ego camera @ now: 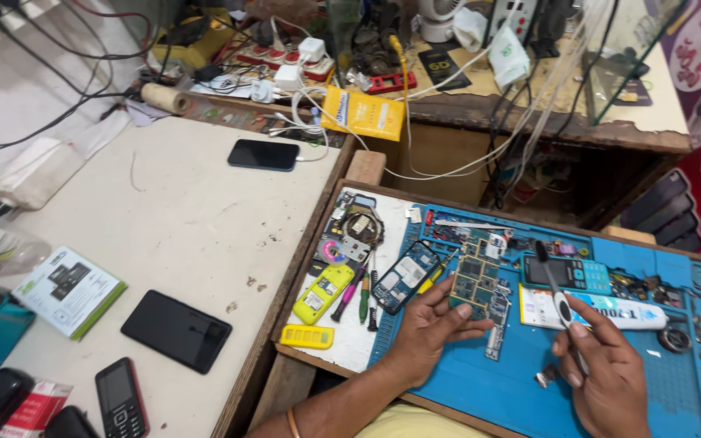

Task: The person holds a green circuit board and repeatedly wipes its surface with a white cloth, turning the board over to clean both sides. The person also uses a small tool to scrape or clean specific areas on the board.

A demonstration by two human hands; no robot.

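Leftmost, white bench (pixel 164 235): black smartphone (pixel 176 331) lying flat. Centre, blue repair mat (pixel 529 381): left hand (pixel 427 324), fingers clasped on green circuit board (pixel 476 284), tilted above the mat. Right: right hand (pixel 606 369) pinching white-handled brush (pixel 557 296), bristles just beside the board. Step judged: board cleaning; next calls for light, steady strokes.

The circuit board (pixel 477 284) held in the left hand (pixel 430 328) looks green and matt, studded with dull metal parts, and it lies over a smooth blue rubbery mat (pixel 480 381). The brush (pixel 560 304) in the right hand (pixel 606 373) has a white glossy plastic handle. The table (pixel 172 235) beside them is scuffed, stained and pale, edged in raw wood, with a glossy black phone (pixel 176 331) on it.
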